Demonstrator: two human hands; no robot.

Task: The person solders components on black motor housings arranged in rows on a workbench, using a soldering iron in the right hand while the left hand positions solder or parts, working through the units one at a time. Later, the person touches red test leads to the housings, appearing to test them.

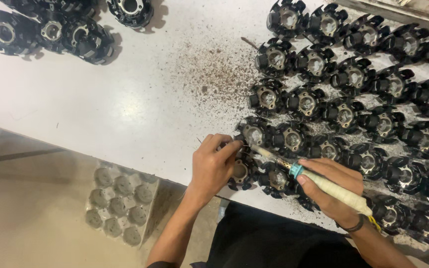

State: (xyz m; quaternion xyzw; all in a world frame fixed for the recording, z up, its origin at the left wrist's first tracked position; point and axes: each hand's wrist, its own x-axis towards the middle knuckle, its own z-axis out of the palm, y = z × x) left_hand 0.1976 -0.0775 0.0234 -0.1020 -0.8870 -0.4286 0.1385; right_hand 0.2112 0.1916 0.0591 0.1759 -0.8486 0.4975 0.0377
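Left hand (213, 166) pinches the rigid black stator (240, 171) by its rim; right hand (331, 191) grips the soldering iron (319, 182) (likely hot) by its wrapped handle.

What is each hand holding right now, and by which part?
Right hand holds a soldering iron by its taped handle. Left hand rests on a black round part, steadying its rim.

Table top (140, 99): smooth, glossy white laminate, catching a soft glare; a patch of fine brown gritty specks (214, 69) dulls it. Round black parts (343, 114): glossy moulded plastic around dull grey metal cores. Soldering iron (314, 181) in the right hand (336, 191): metal shaft, teal plastic collar, handle wrapped in matt off-white tape. Tray (120, 203) below the table edge: rough, matt grey moulded pulp. Floor (35, 223): dull, matt.
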